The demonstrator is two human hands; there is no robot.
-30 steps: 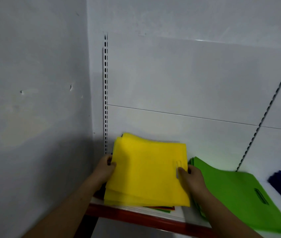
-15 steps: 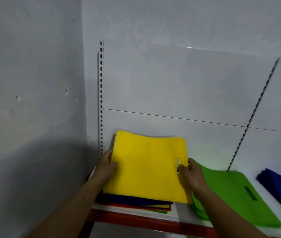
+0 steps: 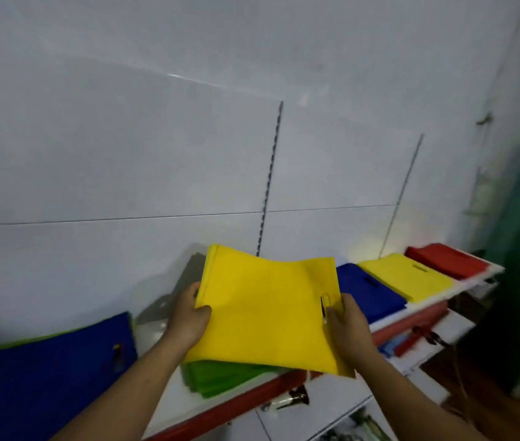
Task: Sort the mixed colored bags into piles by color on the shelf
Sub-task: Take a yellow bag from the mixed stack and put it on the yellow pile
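My left hand (image 3: 188, 316) and right hand (image 3: 347, 323) pinch the yellow bags (image 3: 265, 307); keep flat, land squarely on yellow pile (image 3: 408, 278) beyond my right hand.

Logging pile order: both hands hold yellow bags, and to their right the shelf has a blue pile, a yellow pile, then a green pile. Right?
No: the head view shows the last one is a red pile, not green; the rest holds.

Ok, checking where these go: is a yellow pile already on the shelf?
Yes, a yellow pile lies between the blue pile and the red pile.
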